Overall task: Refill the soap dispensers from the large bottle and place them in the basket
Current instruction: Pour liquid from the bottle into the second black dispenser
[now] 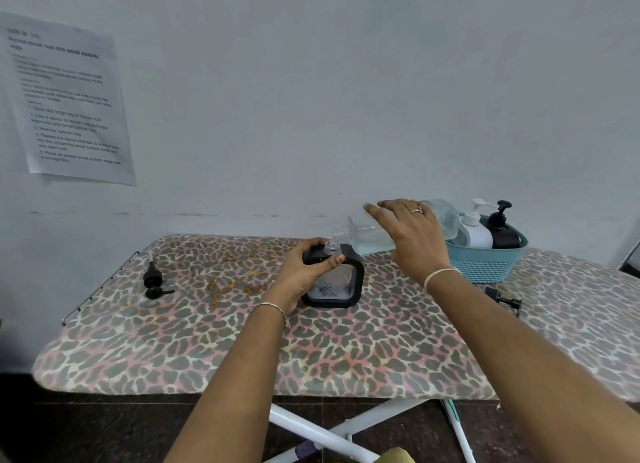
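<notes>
A: Pouring stage, by the look of it. Large bottle (391, 229) tipped on its side, long axis running right to left, open neck just above and barely right of the mouth of the black dispenser (334, 277).

B: Held how?

A: Clasped from above by the right hand (410, 236), fingers draped over the clear body. Left hand (304, 270) wrapped around the dispenser's upper part, thumb across the front, keeping it upright on the ironing board (242, 341).

B: Neck to mouth — touching?

A: Cannot tell; very close, one over the other. Worth keeping the neck straight over that mouth, since the opening looks narrow and a drift sideways probably means soap on the cover.

B: And afterwards?

A: Basket (485, 265) just right of the bottle, nearer the right hand, already holding a white dispenser (474, 232) and a dark one (504, 232). Black pump (154, 277) lying loose well to the left, nearer the left hand; another pump head (504, 300) by the right forearm.
</notes>
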`<action>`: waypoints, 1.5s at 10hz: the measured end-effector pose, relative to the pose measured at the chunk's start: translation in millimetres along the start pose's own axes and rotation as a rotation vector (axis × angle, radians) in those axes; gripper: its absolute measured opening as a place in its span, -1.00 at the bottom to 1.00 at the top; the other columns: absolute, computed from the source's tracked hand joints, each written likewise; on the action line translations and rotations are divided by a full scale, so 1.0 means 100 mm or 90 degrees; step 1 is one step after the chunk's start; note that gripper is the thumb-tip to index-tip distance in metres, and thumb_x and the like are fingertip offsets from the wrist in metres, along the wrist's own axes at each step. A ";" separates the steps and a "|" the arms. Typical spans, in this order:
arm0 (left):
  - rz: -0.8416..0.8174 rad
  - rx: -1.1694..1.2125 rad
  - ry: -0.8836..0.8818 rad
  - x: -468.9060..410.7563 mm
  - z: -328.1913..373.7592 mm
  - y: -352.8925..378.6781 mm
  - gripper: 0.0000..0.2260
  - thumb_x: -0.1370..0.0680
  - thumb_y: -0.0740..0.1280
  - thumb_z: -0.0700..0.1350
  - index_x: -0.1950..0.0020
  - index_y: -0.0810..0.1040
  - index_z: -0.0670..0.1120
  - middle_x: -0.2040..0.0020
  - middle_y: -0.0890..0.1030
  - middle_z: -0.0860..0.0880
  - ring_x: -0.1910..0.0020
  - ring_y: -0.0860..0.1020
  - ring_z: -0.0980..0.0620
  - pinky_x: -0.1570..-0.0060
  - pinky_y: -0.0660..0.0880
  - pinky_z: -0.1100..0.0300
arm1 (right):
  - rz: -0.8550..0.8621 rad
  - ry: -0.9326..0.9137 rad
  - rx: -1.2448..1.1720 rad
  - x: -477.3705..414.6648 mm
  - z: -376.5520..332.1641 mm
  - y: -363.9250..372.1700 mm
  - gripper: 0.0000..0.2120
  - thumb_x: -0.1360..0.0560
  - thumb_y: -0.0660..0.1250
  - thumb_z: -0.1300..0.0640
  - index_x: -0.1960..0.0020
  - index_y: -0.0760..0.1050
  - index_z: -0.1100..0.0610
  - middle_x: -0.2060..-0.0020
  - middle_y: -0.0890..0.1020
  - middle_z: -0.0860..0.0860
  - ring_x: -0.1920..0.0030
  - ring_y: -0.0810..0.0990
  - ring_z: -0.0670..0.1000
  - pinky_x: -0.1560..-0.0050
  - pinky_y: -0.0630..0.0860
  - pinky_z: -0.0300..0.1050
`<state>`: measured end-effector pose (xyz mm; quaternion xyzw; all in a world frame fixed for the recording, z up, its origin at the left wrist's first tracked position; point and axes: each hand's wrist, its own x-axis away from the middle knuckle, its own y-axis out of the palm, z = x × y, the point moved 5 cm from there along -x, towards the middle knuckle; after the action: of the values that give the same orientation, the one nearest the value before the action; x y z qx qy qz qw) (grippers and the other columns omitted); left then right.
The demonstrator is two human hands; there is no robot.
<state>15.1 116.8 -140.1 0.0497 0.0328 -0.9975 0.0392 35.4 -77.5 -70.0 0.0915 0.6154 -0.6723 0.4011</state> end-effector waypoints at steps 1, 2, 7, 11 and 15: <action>0.000 0.005 -0.003 0.00 0.00 0.00 -0.54 -0.35 0.55 -0.01 -0.20 0.51 0.02 -0.07 0.56 0.11 -0.09 0.53 0.15 -0.16 0.48 0.20 | -0.006 -0.004 0.008 -0.01 0.01 0.00 -0.15 -0.16 0.44 0.46 -0.38 0.36 0.00 -0.19 0.56 0.07 -0.20 0.51 0.13 -0.23 0.38 0.08; 0.001 0.001 0.003 0.00 0.00 0.00 -0.57 -0.36 0.54 -0.02 -0.18 0.51 0.02 -0.06 0.57 0.11 -0.07 0.54 0.16 -0.14 0.49 0.22 | -0.005 -0.001 0.009 -0.01 0.02 0.01 -0.15 -0.16 0.43 0.46 -0.38 0.37 0.01 -0.19 0.56 0.07 -0.21 0.51 0.13 -0.22 0.38 0.08; 0.007 -0.005 -0.002 -0.02 -0.02 0.00 -0.55 -0.36 0.54 0.00 -0.20 0.51 0.02 -0.07 0.56 0.12 -0.10 0.54 0.11 -0.18 0.48 0.19 | 0.004 -0.002 0.014 -0.01 0.02 -0.02 -0.19 -0.19 0.39 0.47 -0.38 0.38 0.01 -0.20 0.56 0.07 -0.21 0.51 0.14 -0.23 0.38 0.09; 0.007 -0.002 -0.002 0.00 0.00 0.00 -0.55 -0.36 0.54 -0.03 -0.20 0.51 0.01 -0.07 0.56 0.12 -0.09 0.53 0.13 -0.13 0.48 0.23 | 0.002 -0.001 0.020 -0.01 0.02 -0.03 -0.19 -0.20 0.37 0.49 -0.38 0.38 0.01 -0.20 0.55 0.07 -0.22 0.50 0.14 -0.24 0.37 0.08; 0.002 0.010 -0.001 0.01 0.03 0.01 -0.60 -0.38 0.54 -0.05 -0.17 0.52 0.01 -0.03 0.57 0.13 -0.02 0.53 0.22 -0.02 0.48 0.30 | 0.015 -0.005 0.019 0.00 0.01 -0.06 -0.20 -0.18 0.36 0.51 -0.36 0.41 0.03 -0.19 0.56 0.09 -0.21 0.51 0.16 -0.23 0.38 0.08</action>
<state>13.5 115.3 -137.8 0.0490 0.0245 -0.9977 0.0406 32.0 -78.9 -65.0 0.1022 0.6027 -0.6770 0.4099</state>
